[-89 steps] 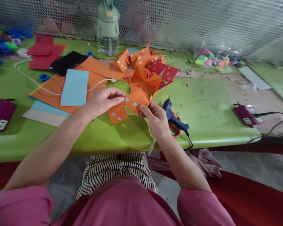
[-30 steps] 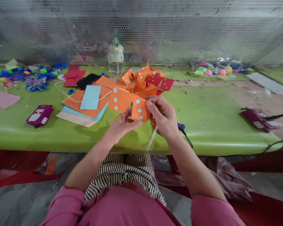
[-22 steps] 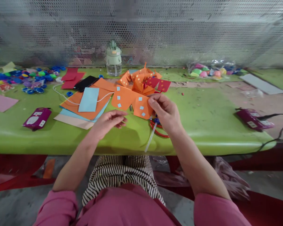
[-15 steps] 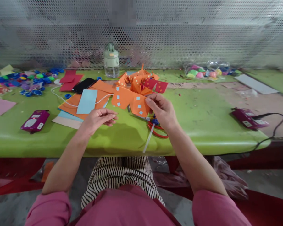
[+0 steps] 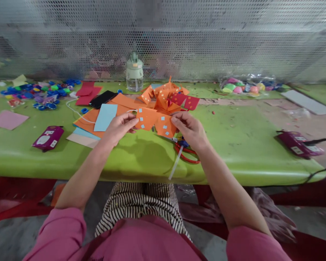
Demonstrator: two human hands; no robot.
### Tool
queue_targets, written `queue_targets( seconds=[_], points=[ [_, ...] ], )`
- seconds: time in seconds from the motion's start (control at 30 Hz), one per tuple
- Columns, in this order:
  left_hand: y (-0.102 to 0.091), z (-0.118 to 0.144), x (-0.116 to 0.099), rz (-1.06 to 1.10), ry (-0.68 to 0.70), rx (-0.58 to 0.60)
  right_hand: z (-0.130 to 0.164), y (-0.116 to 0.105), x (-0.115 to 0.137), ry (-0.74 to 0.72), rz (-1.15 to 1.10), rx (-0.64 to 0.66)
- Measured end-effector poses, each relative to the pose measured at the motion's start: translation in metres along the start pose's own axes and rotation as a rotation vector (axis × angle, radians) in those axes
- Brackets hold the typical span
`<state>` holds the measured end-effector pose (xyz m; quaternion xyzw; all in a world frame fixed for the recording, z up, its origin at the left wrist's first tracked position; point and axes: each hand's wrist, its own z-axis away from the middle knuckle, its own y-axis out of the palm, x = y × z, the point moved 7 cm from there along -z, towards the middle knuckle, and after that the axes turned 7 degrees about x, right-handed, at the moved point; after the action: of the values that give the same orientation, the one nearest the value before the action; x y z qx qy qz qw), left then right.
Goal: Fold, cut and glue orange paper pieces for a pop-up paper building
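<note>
Between my two hands is an orange paper cutout [image 5: 149, 119] with a notch in its lower edge and small pale-blue squares stuck on both halves. My left hand [image 5: 121, 127] pinches its left edge; my right hand [image 5: 189, 127] pinches the right edge. It is held a little above the table. Just behind lies a heap of orange dotted paper pieces [image 5: 164, 96], with a red dotted piece [image 5: 190, 101] at its right. Below my right hand are red-handled scissors [image 5: 188, 159] and a thin whitish stick [image 5: 176, 163].
Left of my hands lie a light-blue card [image 5: 105, 116], orange sheets [image 5: 87, 119] and a black phone [image 5: 103, 99]. A water bottle [image 5: 134, 74] stands at the back. Purple boxes [image 5: 48, 138] sit on both sides. Colourful small pieces [image 5: 46, 92] fill the back left.
My left hand has moved right and up and taken hold of the left edge of the orange paper cutout. My right hand keeps its hold. The view has shifted slightly.
</note>
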<state>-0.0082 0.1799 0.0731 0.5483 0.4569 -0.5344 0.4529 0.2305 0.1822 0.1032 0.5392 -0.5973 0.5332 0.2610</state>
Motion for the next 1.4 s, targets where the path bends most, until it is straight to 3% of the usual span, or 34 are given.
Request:
queue_targets(
  seconds=[0.2, 0.37, 0.63, 0.97, 1.1, 1.23, 1.4],
  points=[
    [-0.004, -0.005, 0.015, 0.115, -0.008, -0.09, 0.001, -0.016, -0.01, 0.033, -0.096, -0.18],
    [-0.011, -0.011, 0.022, 0.174, -0.023, -0.123, 0.002, -0.024, -0.028, 0.14, -0.079, -0.216],
    [-0.017, -0.016, 0.033, 0.198, -0.05, -0.135, 0.006, -0.014, -0.03, 0.195, -0.11, -0.121],
    [-0.016, -0.014, 0.033, 0.293, -0.021, -0.154, 0.005, 0.008, -0.023, 0.263, 0.085, 0.01],
    [-0.013, -0.013, 0.034, 0.283, -0.022, -0.143, 0.003, 0.028, -0.031, 0.371, -0.16, 0.058],
    [-0.01, -0.01, 0.032, 0.265, -0.04, -0.159, 0.0, 0.042, -0.038, 0.433, -0.537, -0.013],
    [-0.008, -0.006, 0.028, 0.299, -0.03, -0.158, -0.003, 0.043, -0.041, 0.394, -0.541, -0.084]
  ],
)
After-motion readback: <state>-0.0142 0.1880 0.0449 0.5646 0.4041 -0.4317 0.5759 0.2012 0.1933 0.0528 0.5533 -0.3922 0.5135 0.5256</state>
